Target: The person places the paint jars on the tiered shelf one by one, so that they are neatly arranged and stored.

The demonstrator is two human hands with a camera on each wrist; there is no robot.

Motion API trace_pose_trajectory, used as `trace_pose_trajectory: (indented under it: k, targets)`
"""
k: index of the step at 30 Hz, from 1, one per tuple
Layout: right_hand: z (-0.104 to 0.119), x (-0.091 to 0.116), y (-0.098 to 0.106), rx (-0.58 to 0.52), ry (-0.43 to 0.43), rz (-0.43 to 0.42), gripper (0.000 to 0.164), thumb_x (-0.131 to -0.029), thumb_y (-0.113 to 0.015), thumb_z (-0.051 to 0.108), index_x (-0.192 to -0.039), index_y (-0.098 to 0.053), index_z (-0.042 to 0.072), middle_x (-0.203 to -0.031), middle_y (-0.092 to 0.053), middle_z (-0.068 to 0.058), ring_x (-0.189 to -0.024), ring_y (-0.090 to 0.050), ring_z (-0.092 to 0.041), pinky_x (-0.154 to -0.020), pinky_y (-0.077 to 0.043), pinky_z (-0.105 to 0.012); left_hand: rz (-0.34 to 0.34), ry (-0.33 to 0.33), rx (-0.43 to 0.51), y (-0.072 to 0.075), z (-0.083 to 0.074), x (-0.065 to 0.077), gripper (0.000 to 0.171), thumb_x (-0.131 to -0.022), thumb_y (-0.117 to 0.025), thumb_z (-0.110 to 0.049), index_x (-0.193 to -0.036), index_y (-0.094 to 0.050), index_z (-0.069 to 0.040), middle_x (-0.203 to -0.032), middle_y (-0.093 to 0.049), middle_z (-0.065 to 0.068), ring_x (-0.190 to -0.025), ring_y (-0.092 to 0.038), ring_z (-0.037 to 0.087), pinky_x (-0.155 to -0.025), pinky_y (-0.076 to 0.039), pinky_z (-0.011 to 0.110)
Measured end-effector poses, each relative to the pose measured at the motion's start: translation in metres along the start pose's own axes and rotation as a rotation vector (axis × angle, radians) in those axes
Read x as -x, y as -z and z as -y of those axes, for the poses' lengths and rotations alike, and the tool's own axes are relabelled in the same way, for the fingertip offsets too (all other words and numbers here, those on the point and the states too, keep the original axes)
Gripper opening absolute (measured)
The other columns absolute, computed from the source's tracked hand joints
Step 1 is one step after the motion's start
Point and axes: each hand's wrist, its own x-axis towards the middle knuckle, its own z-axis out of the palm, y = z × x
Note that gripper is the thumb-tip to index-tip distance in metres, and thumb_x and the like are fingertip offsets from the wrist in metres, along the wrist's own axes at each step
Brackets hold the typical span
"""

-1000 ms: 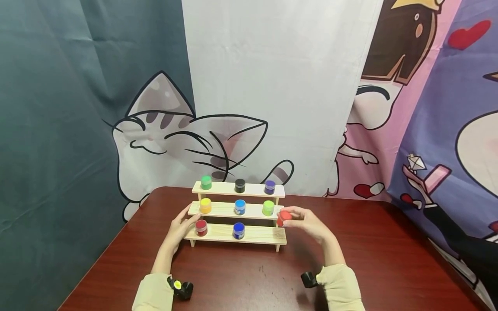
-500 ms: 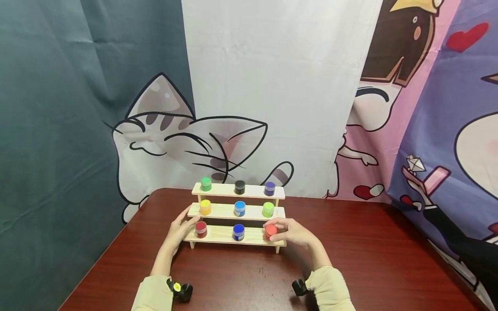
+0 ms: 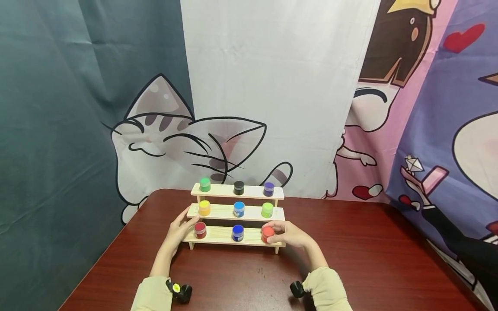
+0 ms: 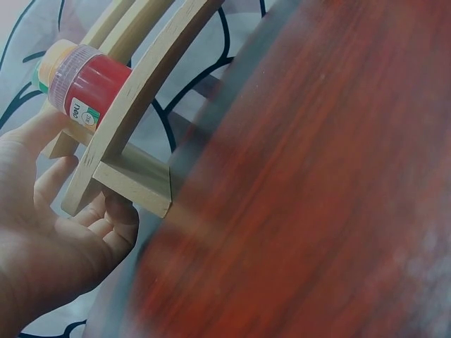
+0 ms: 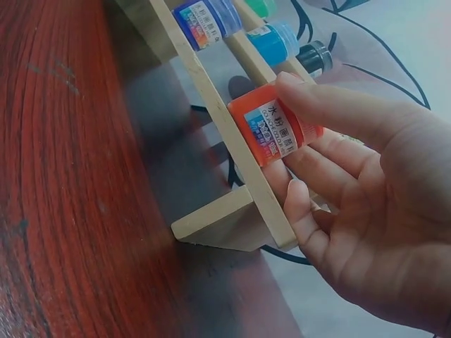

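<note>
A three-tier wooden stand (image 3: 218, 235) holds small paint jars. My right hand (image 3: 292, 234) pinches an orange-red paint jar (image 3: 268, 233) between thumb and fingers at the right end of the lowest tier. In the right wrist view this jar (image 5: 264, 127) sits on the board, label outward. With curled fingers, my left hand (image 3: 177, 232) grips the stand's left end; in the left wrist view some fingers (image 4: 116, 222) are under the bottom board. Close to that hand stands a dark red jar (image 3: 200, 230), and a dark blue jar (image 3: 238, 233) is mid-tier.
Yellow (image 3: 204, 208), light blue (image 3: 239, 209) and lime green (image 3: 267, 210) jars stand on the middle tier. Green (image 3: 205, 185), black (image 3: 239, 187) and purple (image 3: 269, 188) jars line the top. A cartoon-printed curtain (image 3: 280, 108) hangs behind the reddish-brown table (image 3: 233, 280).
My right hand has moved left and down with the orange-red paint jar, from beside the stand onto its lowest tier. The left hand has stayed at the stand's left end.
</note>
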Motion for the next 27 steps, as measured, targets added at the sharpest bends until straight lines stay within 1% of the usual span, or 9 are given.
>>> trace_pose_trajectory:
  k: [4,6,7,13,17,20,23,25,27]
  targets:
    - [0.000,0.001,-0.001,0.000,0.012,0.002,0.040,-0.086,-0.072,0.011,-0.120,-0.061,-0.004,-0.107,-0.069,-0.023,-0.091,-0.060,-0.011,-0.083,-0.048,-0.023,0.003,0.006,0.009,0.000,0.002,-0.002,0.076,-0.091,-0.064,-0.043,-0.155,-0.029,-0.019,-0.159,-0.026,0.021,-0.141,-0.031,0.038,-0.114,-0.025,0.059]
    - [0.000,0.001,-0.001,-0.001,0.016,0.001,0.039,-0.086,-0.072,0.010,-0.120,-0.061,-0.005,-0.108,-0.068,-0.024,-0.091,-0.060,-0.011,-0.082,-0.047,-0.022,0.023,0.023,0.030,0.001,0.003,-0.003,0.076,-0.092,-0.064,-0.041,-0.155,-0.028,-0.020,-0.161,-0.023,0.019,-0.144,-0.027,0.038,-0.117,-0.020,0.059]
    - [-0.001,0.001,-0.001,-0.001,0.020,0.000,0.039,-0.086,-0.072,0.010,-0.120,-0.060,-0.005,-0.108,-0.068,-0.025,-0.091,-0.060,-0.011,-0.082,-0.047,-0.022,0.025,0.031,0.032,0.002,0.003,-0.003,0.076,-0.092,-0.064,-0.041,-0.155,-0.028,-0.021,-0.161,-0.022,0.018,-0.144,-0.027,0.037,-0.117,-0.021,0.059]
    - [-0.003,0.001,0.002,0.021,0.030,0.003,0.044,-0.086,-0.072,0.013,-0.124,-0.058,-0.005,-0.110,-0.067,-0.022,-0.093,-0.060,-0.008,-0.084,-0.047,-0.022,0.030,0.038,0.026,0.000,0.002,-0.005,0.076,-0.093,-0.062,-0.042,-0.156,-0.025,-0.019,-0.160,-0.024,0.018,-0.142,-0.032,0.037,-0.116,-0.024,0.058]
    - [-0.006,0.004,0.007,0.036,0.014,0.005,0.051,-0.088,-0.071,0.017,-0.131,-0.054,-0.003,-0.118,-0.065,-0.021,-0.104,-0.060,-0.013,-0.088,-0.048,-0.024,0.031,0.032,0.022,-0.002,0.000,-0.006,0.076,-0.093,-0.063,-0.042,-0.155,-0.026,-0.018,-0.160,-0.025,0.018,-0.142,-0.032,0.036,-0.117,-0.024,0.056]
    - [-0.007,0.008,0.011,0.025,-0.010,-0.012,0.054,-0.089,-0.070,0.020,-0.135,-0.053,-0.002,-0.126,-0.063,-0.022,-0.114,-0.061,-0.021,-0.092,-0.049,-0.026,0.029,0.018,0.002,-0.003,-0.001,-0.006,0.075,-0.093,-0.063,-0.040,-0.155,-0.027,-0.017,-0.157,-0.031,0.019,-0.137,-0.038,0.032,-0.114,-0.030,0.051]
    - [-0.008,0.012,0.015,0.015,-0.015,-0.036,0.055,-0.091,-0.069,0.022,-0.136,-0.051,-0.003,-0.131,-0.060,-0.024,-0.120,-0.060,-0.030,-0.096,-0.050,-0.028,0.025,0.001,-0.020,-0.004,-0.003,-0.006,0.073,-0.094,-0.062,-0.039,-0.155,-0.028,-0.016,-0.153,-0.039,0.020,-0.128,-0.045,0.027,-0.107,-0.036,0.042]
    - [-0.008,0.014,0.016,0.021,-0.021,-0.051,0.055,-0.092,-0.067,0.024,-0.137,-0.051,-0.003,-0.133,-0.059,-0.025,-0.122,-0.059,-0.031,-0.097,-0.050,-0.029,0.019,0.001,-0.037,-0.003,-0.003,-0.006,0.073,-0.094,-0.062,-0.039,-0.154,-0.029,-0.016,-0.151,-0.042,0.019,-0.124,-0.047,0.024,-0.104,-0.037,0.038]
    - [-0.009,0.014,0.017,0.028,-0.018,-0.059,0.054,-0.093,-0.066,0.025,-0.137,-0.051,-0.003,-0.134,-0.058,-0.025,-0.122,-0.059,-0.031,-0.098,-0.049,-0.029,0.018,0.004,-0.036,-0.003,-0.004,-0.005,0.073,-0.094,-0.062,-0.039,-0.154,-0.029,-0.016,-0.151,-0.041,0.019,-0.122,-0.047,0.024,-0.103,-0.037,0.038]
